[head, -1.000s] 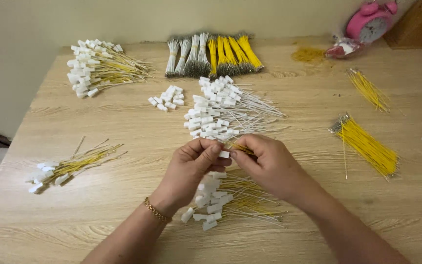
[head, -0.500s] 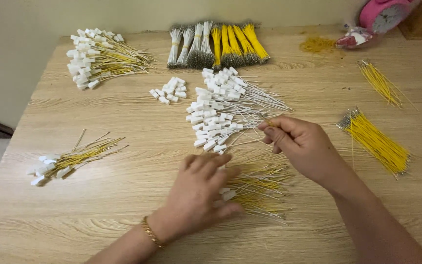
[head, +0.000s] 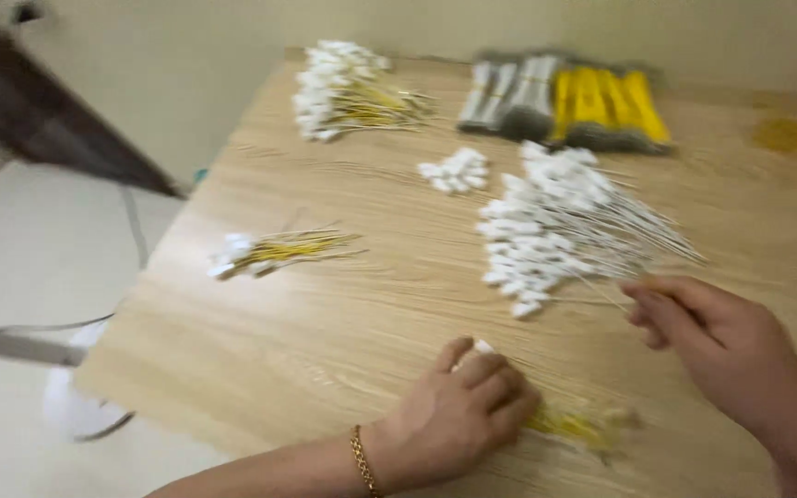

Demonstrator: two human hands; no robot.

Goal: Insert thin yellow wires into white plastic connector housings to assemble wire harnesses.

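Wooden table [head: 325, 341], blurred view.

Left hand [head: 458, 415]: palm down near the table's near edge, fingers curled over a bundle of yellow wires with white connectors [head: 578, 426]; gold bracelet [head: 362, 461] at the wrist.

Right hand [head: 721, 346]: fingertips pinched on thin white wires at the near right edge of the white-connector wire pile [head: 555, 231], mid-table.

Small yellow-wire bundle [head: 274, 254]: left. Loose white connectors [head: 454, 171]: centre far. Further yellow-wire bundle [head: 348, 92]: far left. Grey and yellow wire bunches [head: 565, 101]: far right.
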